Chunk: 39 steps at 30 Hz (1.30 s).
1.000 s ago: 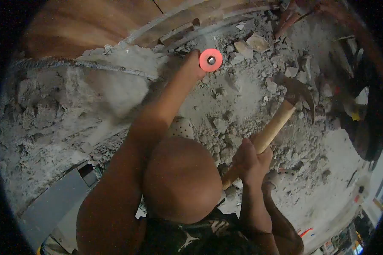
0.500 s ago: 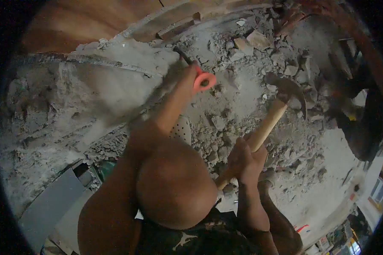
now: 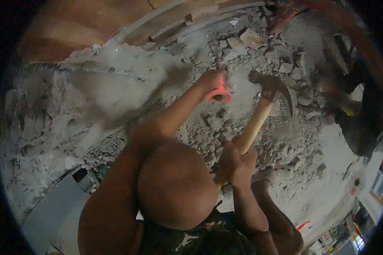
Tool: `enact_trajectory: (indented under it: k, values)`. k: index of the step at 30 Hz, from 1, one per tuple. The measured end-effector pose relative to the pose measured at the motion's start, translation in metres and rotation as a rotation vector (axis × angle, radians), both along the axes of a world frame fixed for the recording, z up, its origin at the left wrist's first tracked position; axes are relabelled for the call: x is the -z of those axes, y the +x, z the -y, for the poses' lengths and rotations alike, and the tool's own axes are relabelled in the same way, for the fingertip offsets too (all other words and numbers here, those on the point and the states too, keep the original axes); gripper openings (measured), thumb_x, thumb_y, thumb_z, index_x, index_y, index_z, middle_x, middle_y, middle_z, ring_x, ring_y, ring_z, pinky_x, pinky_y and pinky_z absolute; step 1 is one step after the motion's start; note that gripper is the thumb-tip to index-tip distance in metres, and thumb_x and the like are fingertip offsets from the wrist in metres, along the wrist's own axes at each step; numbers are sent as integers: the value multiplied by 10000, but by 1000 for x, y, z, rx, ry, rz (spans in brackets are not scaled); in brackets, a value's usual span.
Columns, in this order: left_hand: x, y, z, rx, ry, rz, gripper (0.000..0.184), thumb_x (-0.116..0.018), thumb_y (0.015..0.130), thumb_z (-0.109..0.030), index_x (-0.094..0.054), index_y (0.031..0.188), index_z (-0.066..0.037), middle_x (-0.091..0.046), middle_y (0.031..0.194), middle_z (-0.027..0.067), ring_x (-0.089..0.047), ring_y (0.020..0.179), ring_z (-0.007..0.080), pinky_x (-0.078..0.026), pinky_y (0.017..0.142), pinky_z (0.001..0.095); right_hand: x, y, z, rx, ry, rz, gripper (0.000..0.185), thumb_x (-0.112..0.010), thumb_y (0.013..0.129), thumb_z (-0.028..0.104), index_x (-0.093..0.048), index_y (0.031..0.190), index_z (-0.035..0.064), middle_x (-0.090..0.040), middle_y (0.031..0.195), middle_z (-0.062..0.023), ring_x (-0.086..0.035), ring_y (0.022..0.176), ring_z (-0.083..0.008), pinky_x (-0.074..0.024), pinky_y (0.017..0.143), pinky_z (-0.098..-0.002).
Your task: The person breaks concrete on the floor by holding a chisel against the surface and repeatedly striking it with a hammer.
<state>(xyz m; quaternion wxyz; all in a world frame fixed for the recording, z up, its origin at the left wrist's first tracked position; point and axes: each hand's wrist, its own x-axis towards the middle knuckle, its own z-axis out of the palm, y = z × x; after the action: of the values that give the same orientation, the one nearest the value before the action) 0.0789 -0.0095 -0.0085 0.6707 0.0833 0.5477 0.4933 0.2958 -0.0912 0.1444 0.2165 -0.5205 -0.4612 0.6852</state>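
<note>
My left hand (image 3: 212,80) is closed around a chisel with a red-orange hand guard (image 3: 220,96). The chisel's dark shaft, blurred, sticks out past the fingers toward the broken mortar. A claw hammer (image 3: 256,121) with a pale wooden handle is gripped by my right hand (image 3: 237,163) around the lower handle. Its dark metal head hangs to the right of the chisel guard, apart from it, over grey rubble (image 3: 281,148). My bent knee fills the space between my arms, and part of a light perforated shoe (image 3: 181,134) shows behind my left forearm.
Larger broken chunks (image 3: 251,39) lie at the top centre. A brown wooden surface (image 3: 89,25) borders the work at upper left, and a rough plastered face (image 3: 51,123) runs down the left. Dark objects (image 3: 357,127) stand at right. A grey panel (image 3: 57,204) lies at lower left.
My left hand and the chisel have moved right, and the shaft has swung from leaning left to pointing nearly straight away. The hammer has shifted slightly left, nearer the chisel.
</note>
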Motion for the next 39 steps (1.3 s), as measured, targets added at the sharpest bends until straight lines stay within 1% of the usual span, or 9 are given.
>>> enact_trajectory:
  k: [7,20,22,24,26,29,30,34,39]
  values:
    - [21,-32,12,-482,-227,-243,329,-430,919,-378,-550,808,-93,-568,729,65,-592,640,205,-501,584,374,-8,2,-8,-12,-70,35,149,-600,883,106,-473,850,34,-519,611,-19,-478,474,-93,-401,429,-254]
    - [9,-7,-45,155,2,-204,289,-544,846,-348,-563,848,-60,-555,709,96,-521,631,196,-439,589,359,-16,6,-5,47,-37,21,117,-597,881,112,-525,892,21,-549,650,-21,-505,518,-96,-407,460,-264]
    - [21,-11,-18,384,661,-828,296,-498,877,-358,-545,904,-67,-553,698,88,-553,658,219,-456,604,364,-13,7,-5,25,59,134,117,-597,880,120,-534,893,23,-554,659,-13,-498,519,-93,-404,468,-267]
    - [-22,11,-9,-236,-152,10,347,-459,890,-388,-536,981,-63,-593,824,105,-591,763,242,-480,668,373,-8,9,-3,-61,27,149,131,-608,873,143,-538,885,34,-541,645,1,-487,524,-91,-398,479,-270]
    - [-43,6,-2,-336,-270,87,429,-377,918,-429,-540,1019,-45,-597,1016,120,-598,882,245,-486,744,385,-19,6,-8,-37,1,114,144,-618,869,151,-533,875,35,-531,636,2,-485,523,-91,-397,477,-267]
    - [134,-53,6,-138,-105,-202,492,-311,937,-446,-555,1027,-28,-577,1123,125,-593,917,223,-480,758,369,-8,4,-4,9,-62,41,174,-634,863,164,-514,853,38,-508,619,4,-475,518,-83,-391,472,-258]
    - [31,-24,-3,-433,-37,-41,500,-296,947,-433,-574,967,-18,-600,1032,110,-594,806,207,-491,699,350,-8,3,-4,13,-69,43,163,-619,858,148,-513,814,32,-513,604,-12,-495,491,-100,-406,446,-265]
    - [27,-35,-22,-107,-112,-296,404,-404,923,-414,-564,939,-44,-602,975,74,-568,715,193,-492,637,345,1,1,0,23,-110,28,145,-603,848,120,-517,780,25,-512,582,-25,-518,464,-115,-425,420,-272]
    - [41,14,-29,54,234,114,211,-614,837,-298,-542,880,-105,-547,820,47,-538,674,161,-503,577,395,-2,-5,-1,-7,-4,114,138,-608,845,118,-523,783,30,-515,570,-23,-515,459,-112,-421,414,-275]
